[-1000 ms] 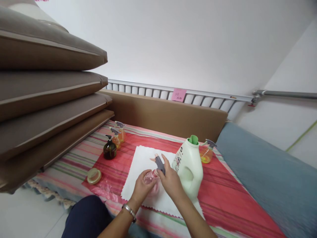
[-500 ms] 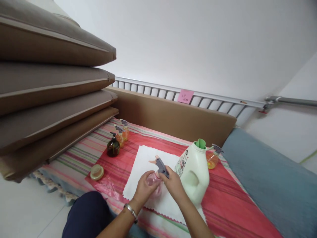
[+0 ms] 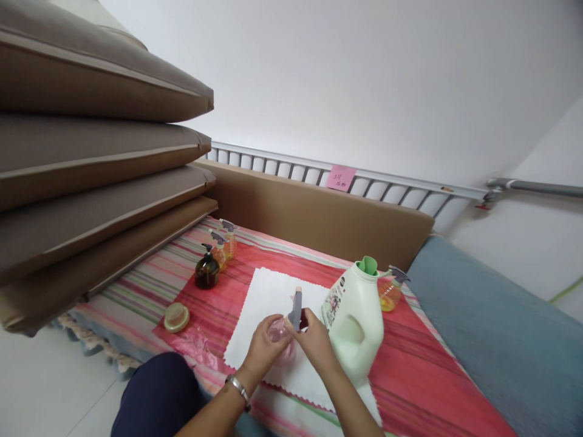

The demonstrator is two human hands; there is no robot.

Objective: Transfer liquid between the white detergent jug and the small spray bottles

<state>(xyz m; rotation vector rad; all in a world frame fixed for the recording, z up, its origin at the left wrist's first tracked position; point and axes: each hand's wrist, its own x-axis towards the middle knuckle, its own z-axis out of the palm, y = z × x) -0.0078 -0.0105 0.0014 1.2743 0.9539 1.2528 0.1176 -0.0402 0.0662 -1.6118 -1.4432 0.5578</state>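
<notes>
A small clear pink spray bottle (image 3: pixel 279 335) stands on a white cloth (image 3: pixel 273 297). My left hand (image 3: pixel 260 347) is wrapped round the bottle's body. My right hand (image 3: pixel 314 343) pinches its grey spray head (image 3: pixel 296 308), which points away from me. Right beside my right hand stands a big white detergent jug (image 3: pixel 357 321) with an open green spout.
A red striped mat (image 3: pixel 410 364) covers the surface. At the left stand a dark brown pump bottle (image 3: pixel 206 270), two orange spray bottles (image 3: pixel 224 246) and a round lid (image 3: pixel 177 317). Another orange spray bottle (image 3: pixel 390 290) is behind the jug. Stacked brown cushions (image 3: pixel 91 158) overhang the left.
My right hand has turned the grey spray head from pointing left to pointing away from me. The left hand kept hold of the bottle. The camera shifted a little early on.
</notes>
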